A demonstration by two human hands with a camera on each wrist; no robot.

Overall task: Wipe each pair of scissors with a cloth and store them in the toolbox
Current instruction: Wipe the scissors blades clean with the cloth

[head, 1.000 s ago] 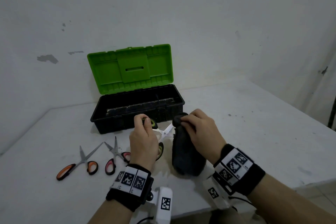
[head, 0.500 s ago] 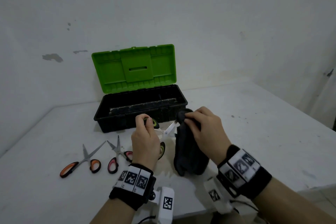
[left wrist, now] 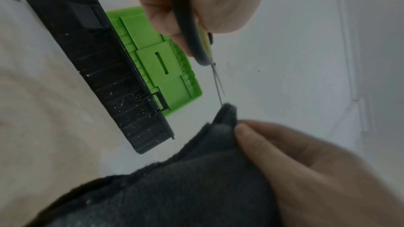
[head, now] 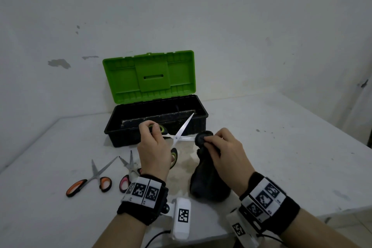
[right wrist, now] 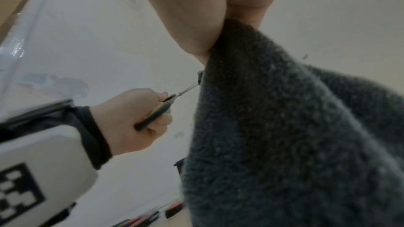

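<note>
My left hand (head: 154,147) grips the black-and-green handles of a pair of scissors (head: 178,136) held above the table, blades spread apart. One blade points up toward the toolbox, the other runs right into the dark grey cloth (head: 209,173). My right hand (head: 223,151) pinches the cloth's top around that blade tip; the rest of the cloth hangs to the table. In the left wrist view the scissors (left wrist: 194,40) meet the cloth (left wrist: 196,179) edge-on. The open toolbox (head: 157,121), black with a green lid (head: 150,78), stands just behind.
Two more pairs lie on the white table (head: 281,147) at front left: orange-handled scissors (head: 90,179) and pink-handled scissors (head: 128,173), both with blades apart. The toolbox's lid leans back toward the wall. The table's near edge runs just under my wrists.
The scissors' blades have spread wider, one now pointing up over the toolbox. My right hand with the cloth has slid out along the other blade toward its tip.
</note>
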